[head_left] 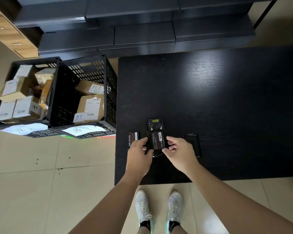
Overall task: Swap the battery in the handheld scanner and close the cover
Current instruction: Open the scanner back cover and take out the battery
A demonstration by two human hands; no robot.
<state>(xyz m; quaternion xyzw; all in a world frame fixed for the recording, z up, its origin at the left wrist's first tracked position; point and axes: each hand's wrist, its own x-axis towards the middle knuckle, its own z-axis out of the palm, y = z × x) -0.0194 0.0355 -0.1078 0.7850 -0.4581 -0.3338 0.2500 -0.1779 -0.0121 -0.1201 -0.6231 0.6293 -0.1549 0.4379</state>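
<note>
scanner (155, 137) back open, battery (157, 140) seated; both grips grasp scanner; 2 crates (85, 92) hold parcels.

One camera only, worn on the person's head, looking steeply down and a little forward. Its wide lens bends the edges. Both forearms reach in from the bottom edge, the black table (210, 102) fills the middle and right, the crates (57, 92) sit left, dark shelving (134, 31) lies along the top.
</note>
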